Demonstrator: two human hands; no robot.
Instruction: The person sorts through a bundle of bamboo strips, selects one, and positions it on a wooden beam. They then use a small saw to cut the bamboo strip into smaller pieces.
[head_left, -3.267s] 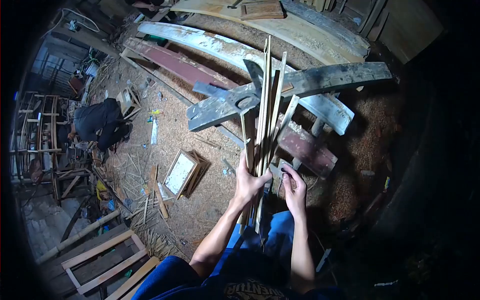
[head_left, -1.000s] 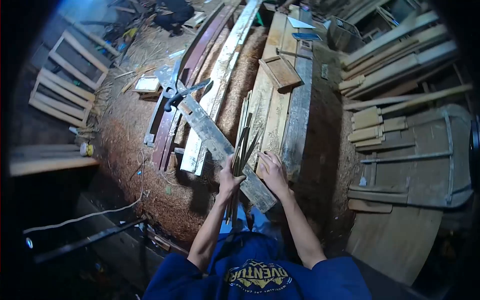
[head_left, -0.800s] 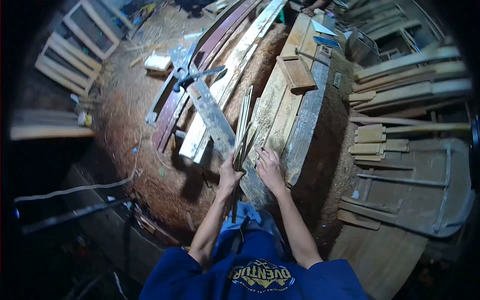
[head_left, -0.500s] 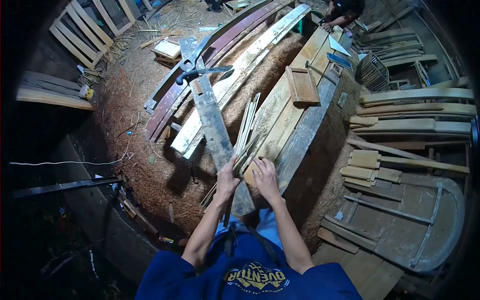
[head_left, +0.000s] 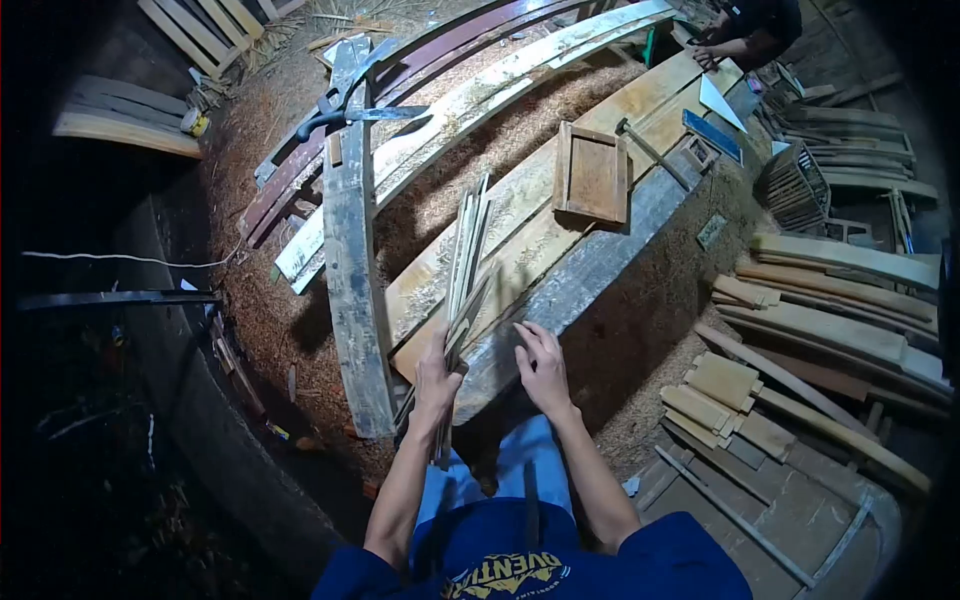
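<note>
The wooden strips [head_left: 465, 255] have swung over the table's [head_left: 640, 97] near end, left grip [head_left: 435, 388] clasping them, right grip [head_left: 543, 370] loosely spread, seemingly free.

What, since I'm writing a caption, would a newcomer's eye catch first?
Probably the wood strips bunched in the left hand, near the middle of the view. Next, the dark-handled blade lying across the grey board at upper left. Then the shallow wooden box on the pale planks, right of centre.
</note>
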